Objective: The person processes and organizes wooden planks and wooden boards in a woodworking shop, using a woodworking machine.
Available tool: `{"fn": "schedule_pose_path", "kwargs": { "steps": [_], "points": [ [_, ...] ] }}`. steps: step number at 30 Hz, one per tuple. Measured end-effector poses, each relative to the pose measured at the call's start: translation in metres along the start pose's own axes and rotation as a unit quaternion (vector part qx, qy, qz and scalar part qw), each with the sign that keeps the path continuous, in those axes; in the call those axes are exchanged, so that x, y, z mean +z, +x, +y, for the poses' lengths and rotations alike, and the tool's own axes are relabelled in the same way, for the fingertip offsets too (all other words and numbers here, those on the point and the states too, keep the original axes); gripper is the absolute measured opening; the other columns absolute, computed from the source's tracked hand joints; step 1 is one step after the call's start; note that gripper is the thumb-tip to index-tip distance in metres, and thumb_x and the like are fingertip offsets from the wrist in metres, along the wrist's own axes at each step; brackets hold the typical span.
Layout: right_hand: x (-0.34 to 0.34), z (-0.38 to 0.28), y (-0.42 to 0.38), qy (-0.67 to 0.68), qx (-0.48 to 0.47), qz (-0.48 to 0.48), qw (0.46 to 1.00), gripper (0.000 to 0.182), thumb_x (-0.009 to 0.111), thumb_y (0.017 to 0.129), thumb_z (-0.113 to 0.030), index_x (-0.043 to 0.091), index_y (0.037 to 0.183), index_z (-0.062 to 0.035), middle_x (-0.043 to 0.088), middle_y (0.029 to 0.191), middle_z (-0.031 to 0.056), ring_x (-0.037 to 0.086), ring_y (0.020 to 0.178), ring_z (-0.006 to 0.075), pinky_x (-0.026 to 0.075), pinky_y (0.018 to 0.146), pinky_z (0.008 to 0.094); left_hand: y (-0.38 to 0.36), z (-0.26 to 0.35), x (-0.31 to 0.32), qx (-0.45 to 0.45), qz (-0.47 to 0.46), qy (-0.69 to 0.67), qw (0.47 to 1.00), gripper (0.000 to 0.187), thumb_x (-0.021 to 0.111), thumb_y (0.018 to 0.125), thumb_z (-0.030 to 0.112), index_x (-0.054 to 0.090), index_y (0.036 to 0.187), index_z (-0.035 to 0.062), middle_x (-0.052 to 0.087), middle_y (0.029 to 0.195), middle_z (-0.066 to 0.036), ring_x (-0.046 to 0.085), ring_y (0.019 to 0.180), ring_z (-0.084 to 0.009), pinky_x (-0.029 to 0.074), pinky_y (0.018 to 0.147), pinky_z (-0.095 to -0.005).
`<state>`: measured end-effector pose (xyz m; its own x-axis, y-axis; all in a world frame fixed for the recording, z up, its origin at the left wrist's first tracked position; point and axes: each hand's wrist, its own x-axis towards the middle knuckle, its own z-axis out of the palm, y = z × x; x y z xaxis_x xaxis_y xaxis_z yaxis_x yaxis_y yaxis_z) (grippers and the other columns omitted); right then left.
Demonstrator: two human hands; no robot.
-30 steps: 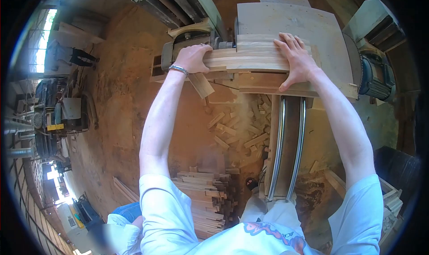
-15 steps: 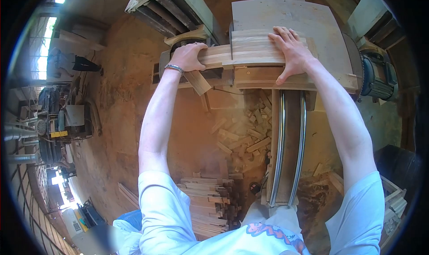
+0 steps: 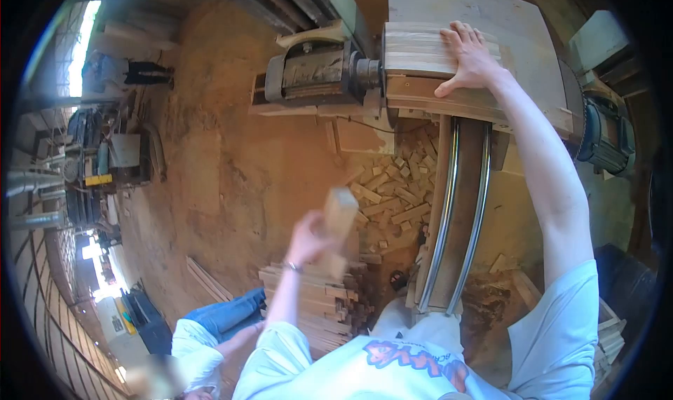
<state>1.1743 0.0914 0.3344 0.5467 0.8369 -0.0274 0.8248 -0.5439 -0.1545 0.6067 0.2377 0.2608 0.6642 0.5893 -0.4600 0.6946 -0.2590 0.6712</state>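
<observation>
My left hand is closed around a pale wood offcut, held in the air above the floor and blurred by motion. Below that hand lies a stack of wooden strips. My right hand rests flat, fingers spread, on a row of wooden strips lying side by side on the machine's table. Its thumb reaches over the wooden fence at the near edge. The strips' left ends sit right by a saw disc.
Left of the disc is a dark motor; another motor and a toothed blade stand at right. Two metal rails run toward me. Wood offcuts litter the floor. Another person is low at left.
My left hand has left the strips' ends beside the disc and swung down toward me with an offcut. My right hand stays on the strips; the view has shifted slightly.
</observation>
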Motion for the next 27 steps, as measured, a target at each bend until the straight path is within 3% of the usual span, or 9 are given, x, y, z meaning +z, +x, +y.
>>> {"fn": "schedule_pose_path", "kwargs": {
  "steps": [1, 2, 5, 7, 11, 15, 21, 25, 27],
  "points": [
    [0.0, -0.005, -0.006, 0.005, 0.002, -0.011, 1.0, 0.145, 0.09, 0.044, -0.071, 0.027, 0.159, -0.009, 0.022, 0.165, 0.0251, 0.013, 0.157, 0.0401, 0.012, 0.13, 0.0512, -0.05, -0.021, 0.032, -0.066, -0.021, -0.038, 0.997, 0.075, 0.095, 0.068, 0.022, 0.059, 0.13, 0.0, 0.07, 0.12, -0.013, 0.067, 0.106, -0.0197, 0.057, 0.091, -0.0344],
    [-0.002, -0.009, -0.011, 0.007, 0.003, -0.018, 1.0, 0.143, 0.091, 0.045, -0.068, 0.027, 0.159, -0.0084, 0.022, 0.165, 0.0258, 0.014, 0.156, 0.0413, 0.013, 0.129, 0.0517, -0.099, -0.015, 0.056, -0.152, -0.048, -0.091, 0.983, 0.081, 0.097, 0.065, 0.037, 0.064, 0.126, -0.0035, 0.072, 0.119, -0.017, 0.068, 0.109, -0.0257, 0.056, 0.094, -0.0387],
    [-0.016, -0.028, -0.032, 0.009, 0.018, -0.043, 0.999, 0.142, 0.092, 0.047, -0.065, 0.027, 0.159, -0.006, 0.022, 0.165, 0.0271, 0.016, 0.156, 0.0421, 0.016, 0.128, 0.0514, -0.223, -0.014, 0.103, -0.251, -0.088, -0.162, 0.95, 0.084, 0.096, 0.066, 0.04, 0.064, 0.129, -0.0037, 0.072, 0.118, -0.017, 0.068, 0.11, -0.0259, 0.056, 0.095, -0.0385],
    [-0.021, -0.045, -0.055, 0.016, 0.018, -0.059, 0.998, 0.147, 0.091, 0.045, -0.069, 0.026, 0.158, -0.0008, 0.023, 0.164, 0.0285, 0.017, 0.156, 0.0415, 0.016, 0.128, 0.0526, -0.292, -0.06, 0.137, -0.245, -0.075, -0.155, 0.954, 0.089, 0.095, 0.065, 0.047, 0.064, 0.131, -0.0036, 0.072, 0.121, -0.02, 0.069, 0.112, -0.0276, 0.054, 0.099, -0.0393],
    [-0.028, -0.087, -0.109, -0.008, 0.033, -0.099, 0.995, 0.151, 0.097, 0.041, -0.052, 0.019, 0.161, -0.0036, 0.025, 0.164, 0.0274, 0.024, 0.153, 0.0436, 0.021, 0.126, 0.0532, -0.361, -0.078, 0.142, -0.255, -0.012, -0.172, 0.951, 0.093, 0.093, 0.064, 0.05, 0.064, 0.133, -0.0034, 0.07, 0.127, -0.023, 0.067, 0.118, -0.0298, 0.052, 0.103, -0.0401],
    [-0.024, -0.12, -0.178, -0.021, 0.01, -0.15, 0.988, 0.159, 0.097, 0.037, -0.063, 0.016, 0.16, -0.0023, 0.026, 0.16, 0.0339, 0.022, 0.152, 0.0477, 0.018, 0.125, 0.0568, -0.396, -0.086, 0.12, -0.233, 0.049, -0.15, 0.96, 0.094, 0.093, 0.064, 0.05, 0.062, 0.135, -0.0045, 0.068, 0.13, -0.024, 0.065, 0.123, -0.0306, 0.051, 0.106, -0.0392],
    [-0.003, -0.17, -0.294, -0.097, -0.054, -0.171, 0.979, 0.165, 0.096, 0.037, -0.067, 0.009, 0.161, 0.0008, 0.029, 0.156, 0.0337, 0.026, 0.148, 0.0493, 0.021, 0.123, 0.058, -0.457, -0.139, 0.134, -0.207, 0.162, -0.224, 0.939, 0.095, 0.094, 0.063, 0.05, 0.063, 0.134, -0.0063, 0.069, 0.129, -0.022, 0.066, 0.121, -0.0291, 0.05, 0.105, -0.0381],
    [0.015, -0.2, -0.361, -0.078, -0.092, -0.167, 0.979, 0.164, 0.098, 0.037, -0.061, 0.009, 0.161, -0.0005, 0.028, 0.157, 0.0334, 0.027, 0.147, 0.0504, 0.021, 0.123, 0.0585, -0.489, -0.17, 0.156, -0.168, 0.188, -0.28, 0.926, 0.094, 0.093, 0.063, 0.05, 0.064, 0.133, -0.0048, 0.07, 0.128, -0.02, 0.068, 0.118, -0.0276, 0.051, 0.104, -0.0374],
    [0.026, -0.211, -0.389, 0.002, -0.111, -0.169, 0.979, 0.161, 0.1, 0.038, -0.05, 0.008, 0.162, -0.0023, 0.027, 0.157, 0.0334, 0.025, 0.148, 0.0513, 0.023, 0.123, 0.0584, -0.511, -0.158, 0.147, -0.183, 0.203, -0.261, 0.926, 0.092, 0.092, 0.064, 0.052, 0.065, 0.133, -0.0025, 0.07, 0.128, -0.019, 0.068, 0.119, -0.0285, 0.051, 0.104, -0.0377]
  ]
}}
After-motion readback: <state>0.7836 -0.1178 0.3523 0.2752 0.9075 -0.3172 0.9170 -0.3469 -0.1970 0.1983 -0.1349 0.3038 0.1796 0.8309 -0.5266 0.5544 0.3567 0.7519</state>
